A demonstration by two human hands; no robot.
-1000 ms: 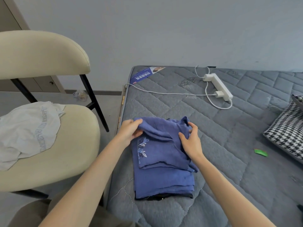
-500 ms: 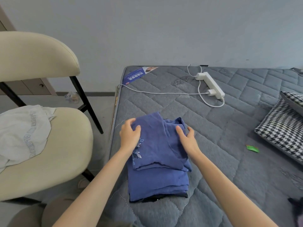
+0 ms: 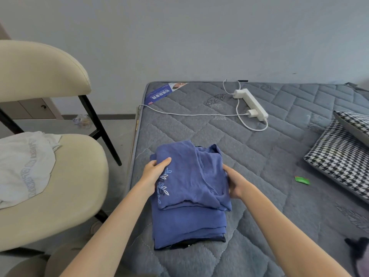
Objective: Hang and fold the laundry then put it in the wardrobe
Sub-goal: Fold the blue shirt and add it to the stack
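Note:
A folded blue garment (image 3: 189, 188) with white leaf embroidery lies on the grey quilted mattress (image 3: 259, 166), on top of more blue folded cloth and a dark piece at the bottom. My left hand (image 3: 154, 172) grips the garment's left edge, thumb on top. On the opposite side my right hand (image 3: 235, 182) holds the right edge, its fingers tucked under the fabric. A white garment (image 3: 24, 166) with grey lettering lies on the seat of the cream chair (image 3: 75, 176) to the left.
A white power strip (image 3: 251, 104) with a charger and cable lies at the mattress's far side. A houndstooth pillow (image 3: 339, 156) sits at the right, a small green scrap (image 3: 302, 180) near it. A dark item (image 3: 357, 248) shows at the lower right edge.
Both hands slid from the top of the folded garment down to its left and right sides and took hold of its edges. The view shifted slightly left.

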